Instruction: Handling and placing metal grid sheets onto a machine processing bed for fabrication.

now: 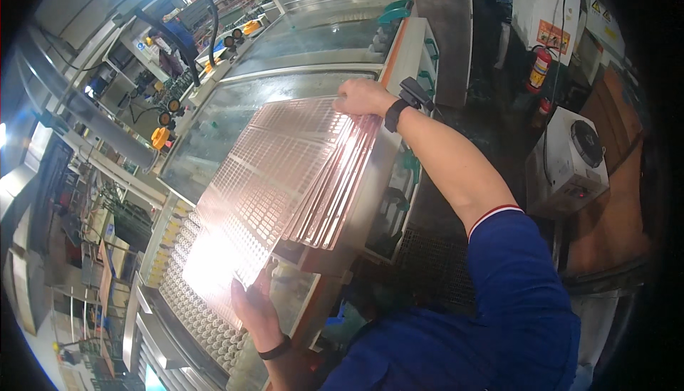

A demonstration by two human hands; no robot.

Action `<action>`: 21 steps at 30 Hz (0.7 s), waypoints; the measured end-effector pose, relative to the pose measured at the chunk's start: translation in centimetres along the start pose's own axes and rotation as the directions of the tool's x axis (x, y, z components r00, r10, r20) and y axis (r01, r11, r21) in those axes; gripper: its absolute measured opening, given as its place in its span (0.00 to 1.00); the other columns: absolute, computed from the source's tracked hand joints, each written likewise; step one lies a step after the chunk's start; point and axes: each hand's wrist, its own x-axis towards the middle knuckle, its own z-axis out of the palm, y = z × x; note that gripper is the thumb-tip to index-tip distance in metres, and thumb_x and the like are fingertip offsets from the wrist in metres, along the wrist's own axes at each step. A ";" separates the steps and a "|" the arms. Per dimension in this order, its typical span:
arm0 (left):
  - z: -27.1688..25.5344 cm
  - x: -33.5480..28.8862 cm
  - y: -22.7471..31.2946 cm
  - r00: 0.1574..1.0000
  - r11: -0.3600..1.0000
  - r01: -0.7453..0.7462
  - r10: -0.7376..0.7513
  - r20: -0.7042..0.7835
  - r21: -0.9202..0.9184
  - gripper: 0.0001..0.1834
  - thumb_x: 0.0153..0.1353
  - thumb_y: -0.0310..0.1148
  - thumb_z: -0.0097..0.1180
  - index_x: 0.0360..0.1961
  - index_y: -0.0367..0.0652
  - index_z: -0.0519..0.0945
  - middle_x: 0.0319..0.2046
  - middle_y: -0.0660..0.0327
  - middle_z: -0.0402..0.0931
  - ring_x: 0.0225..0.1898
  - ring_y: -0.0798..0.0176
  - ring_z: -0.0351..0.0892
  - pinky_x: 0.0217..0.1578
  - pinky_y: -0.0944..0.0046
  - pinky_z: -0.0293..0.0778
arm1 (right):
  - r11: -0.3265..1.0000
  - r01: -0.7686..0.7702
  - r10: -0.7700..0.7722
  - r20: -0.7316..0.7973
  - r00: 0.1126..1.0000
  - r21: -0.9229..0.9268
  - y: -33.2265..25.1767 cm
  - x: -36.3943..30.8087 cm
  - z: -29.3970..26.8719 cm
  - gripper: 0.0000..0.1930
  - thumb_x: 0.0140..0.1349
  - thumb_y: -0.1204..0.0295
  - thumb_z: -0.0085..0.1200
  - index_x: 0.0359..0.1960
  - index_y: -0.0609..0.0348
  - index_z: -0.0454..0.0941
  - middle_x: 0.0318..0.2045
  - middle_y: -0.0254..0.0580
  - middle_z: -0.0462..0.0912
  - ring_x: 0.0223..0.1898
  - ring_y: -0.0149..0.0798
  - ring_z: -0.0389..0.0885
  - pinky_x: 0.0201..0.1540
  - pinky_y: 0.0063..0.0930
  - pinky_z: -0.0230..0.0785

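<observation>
A thin copper-coloured panel (251,177) with a grid of small openings lies slanted over the machine, its near end shining with glare. My right hand (362,97) pinches its far right corner, a dark band around the wrist. At the panel's near edge is my left hand (258,312), thumb and fingers on either side of the edge. Several similar copper-coloured panels (331,202) lie fanned in a stack beneath the right side of the top one. The underside of the stack is hidden.
White rollers (206,323) fill the machine's near end. Clear covers (313,38) with green handles (395,12) stretch beyond the panels. To the right stand a white box-shaped unit (568,166) and a red fire extinguisher (540,69). An orange knob (160,137) sits at the left.
</observation>
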 end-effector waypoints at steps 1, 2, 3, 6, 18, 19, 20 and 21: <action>0.5 -0.2 0.3 1.000 0.999 0.017 -0.016 0.026 -0.044 0.12 0.73 0.38 0.50 0.49 0.42 0.73 0.46 0.56 0.80 0.48 0.53 0.84 0.45 0.58 0.81 | 1.000 0.004 -0.004 -0.008 1.000 0.002 0.0 0.0 0.0 0.22 0.56 0.54 0.55 0.40 0.60 0.86 0.42 0.56 0.86 0.47 0.57 0.84 0.51 0.48 0.74; -0.3 0.1 0.0 1.000 0.999 0.016 -0.015 0.025 -0.043 0.12 0.73 0.38 0.50 0.49 0.42 0.73 0.46 0.56 0.80 0.48 0.53 0.84 0.45 0.58 0.81 | 1.000 0.007 -0.007 -0.016 1.000 0.004 0.0 0.1 0.1 0.21 0.56 0.55 0.54 0.40 0.60 0.86 0.42 0.56 0.86 0.47 0.57 0.84 0.51 0.48 0.74; -1.8 0.7 -0.6 0.997 0.973 -0.075 0.076 0.002 0.217 0.11 0.73 0.36 0.51 0.49 0.41 0.73 0.45 0.57 0.80 0.48 0.52 0.84 0.44 0.58 0.82 | 1.000 0.007 -0.007 -0.016 1.000 0.005 0.0 0.1 0.1 0.21 0.56 0.55 0.54 0.40 0.60 0.86 0.42 0.56 0.86 0.47 0.57 0.84 0.51 0.48 0.74; -2.6 1.0 -1.0 0.987 0.897 -0.141 0.160 -0.011 0.418 0.09 0.71 0.32 0.52 0.48 0.40 0.73 0.43 0.57 0.80 0.48 0.51 0.84 0.42 0.57 0.83 | 1.000 0.011 -0.011 -0.018 1.000 0.014 0.1 0.3 0.2 0.21 0.57 0.55 0.54 0.39 0.59 0.86 0.41 0.56 0.86 0.47 0.57 0.84 0.51 0.48 0.74; -5.2 2.8 0.1 0.984 0.917 -0.115 0.157 -0.081 0.383 0.10 0.70 0.29 0.51 0.49 0.37 0.76 0.46 0.55 0.81 0.46 0.54 0.85 0.40 0.60 0.86 | 1.000 -0.010 0.010 -0.013 1.000 -0.014 -0.2 -0.2 -0.1 0.24 0.57 0.52 0.52 0.42 0.59 0.85 0.42 0.56 0.86 0.47 0.56 0.84 0.50 0.48 0.74; -4.8 2.7 0.2 0.981 0.913 -0.118 0.169 -0.097 0.391 0.11 0.70 0.29 0.51 0.49 0.37 0.76 0.47 0.55 0.81 0.46 0.54 0.85 0.40 0.61 0.86 | 1.000 -0.008 0.008 -0.020 1.000 -0.010 -0.1 -0.2 0.0 0.24 0.58 0.51 0.52 0.42 0.59 0.85 0.42 0.56 0.86 0.47 0.56 0.83 0.51 0.48 0.74; -4.4 2.4 0.4 0.981 0.913 -0.115 0.166 -0.099 0.391 0.11 0.70 0.29 0.51 0.49 0.37 0.76 0.47 0.55 0.81 0.46 0.54 0.85 0.40 0.61 0.86 | 1.000 -0.006 0.006 -0.027 1.000 -0.007 -0.1 -0.2 0.0 0.24 0.58 0.51 0.52 0.43 0.58 0.85 0.42 0.56 0.86 0.47 0.56 0.83 0.51 0.48 0.74; -3.9 2.0 0.7 0.990 0.978 -0.072 0.094 -0.105 0.196 0.10 0.70 0.30 0.52 0.49 0.37 0.76 0.46 0.55 0.82 0.45 0.54 0.86 0.40 0.61 0.86 | 1.000 -0.007 0.007 -0.024 1.000 -0.008 0.0 -0.3 0.1 0.24 0.58 0.51 0.52 0.43 0.58 0.85 0.42 0.56 0.86 0.47 0.56 0.83 0.51 0.48 0.74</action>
